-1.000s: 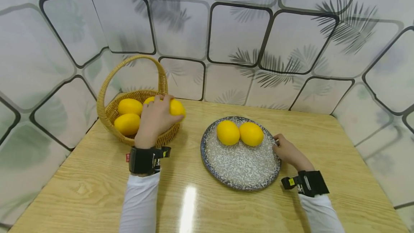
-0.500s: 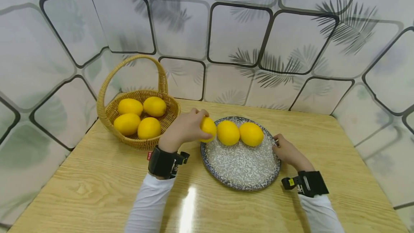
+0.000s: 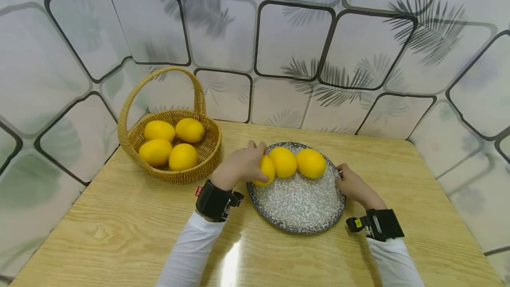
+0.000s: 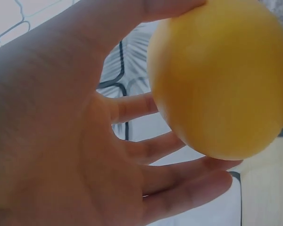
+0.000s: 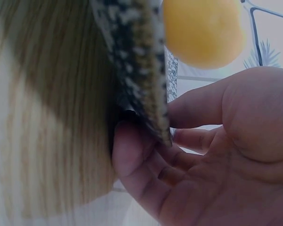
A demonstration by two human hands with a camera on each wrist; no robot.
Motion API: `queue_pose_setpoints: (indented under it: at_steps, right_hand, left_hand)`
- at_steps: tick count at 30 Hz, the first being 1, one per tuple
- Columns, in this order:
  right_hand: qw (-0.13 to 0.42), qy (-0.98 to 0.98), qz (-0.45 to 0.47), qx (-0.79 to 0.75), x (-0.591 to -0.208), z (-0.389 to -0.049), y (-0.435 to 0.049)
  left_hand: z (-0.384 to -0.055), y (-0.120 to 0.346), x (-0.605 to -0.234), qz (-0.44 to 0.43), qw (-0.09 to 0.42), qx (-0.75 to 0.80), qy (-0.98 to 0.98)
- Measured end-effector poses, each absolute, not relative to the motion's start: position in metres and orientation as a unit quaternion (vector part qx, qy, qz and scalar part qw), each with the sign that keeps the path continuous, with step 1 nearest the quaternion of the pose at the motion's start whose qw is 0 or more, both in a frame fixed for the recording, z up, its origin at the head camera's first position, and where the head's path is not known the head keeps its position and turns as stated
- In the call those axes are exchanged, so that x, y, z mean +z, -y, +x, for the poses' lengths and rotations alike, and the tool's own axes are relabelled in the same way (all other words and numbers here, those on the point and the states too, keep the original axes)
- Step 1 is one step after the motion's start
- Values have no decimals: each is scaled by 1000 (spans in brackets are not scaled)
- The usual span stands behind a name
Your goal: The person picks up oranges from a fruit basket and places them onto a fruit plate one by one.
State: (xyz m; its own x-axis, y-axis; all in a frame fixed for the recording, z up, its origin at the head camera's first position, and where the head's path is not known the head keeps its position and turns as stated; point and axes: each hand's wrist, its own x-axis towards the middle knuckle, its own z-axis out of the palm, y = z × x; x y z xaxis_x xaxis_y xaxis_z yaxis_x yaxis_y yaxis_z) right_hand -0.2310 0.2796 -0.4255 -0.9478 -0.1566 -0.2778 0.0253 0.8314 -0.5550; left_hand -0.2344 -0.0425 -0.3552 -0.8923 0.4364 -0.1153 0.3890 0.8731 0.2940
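Note:
My left hand [image 3: 242, 165] holds a yellow lemon [image 4: 221, 80] between thumb and fingers, over the left rim of a speckled grey plate [image 3: 303, 203] with a dark blue edge. Just right of it, two more lemons sit side by side on the plate, a middle lemon [image 3: 283, 162] and a right lemon [image 3: 311, 163]. The plate's right rim is pinched by my right hand [image 3: 356, 187]; in the right wrist view the thumb lies on the upper side and fingers [image 5: 128, 149] reach beneath the edge. Whether the held lemon touches the plate I cannot tell.
A wicker basket [image 3: 191, 174] with a tall arched handle [image 3: 131, 101] stands at the left, several lemons [image 3: 183, 157] inside. Everything rests on a light wooden table [image 3: 119, 229]. Patterned wall panels [image 3: 295, 43] close off the back and both sides.
The left hand has carried a lemon out of the basket, rightward to the left side of the plate. The right hand has stayed at the plate's rim.

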Motion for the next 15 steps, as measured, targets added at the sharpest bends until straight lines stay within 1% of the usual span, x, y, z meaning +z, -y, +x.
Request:
queue_pose_setpoints:
  at_steps: [8, 15]
  right_hand:
    - [160, -944, -35, -288, -426, -231, -279]
    - [161, -942, -27, -294, -424, -230, -278]
  left_hand:
    - [-233, 33, -365, 192, 125, 136, -964]
    - [-232, 30, -360, 183, 130, 130, -966]
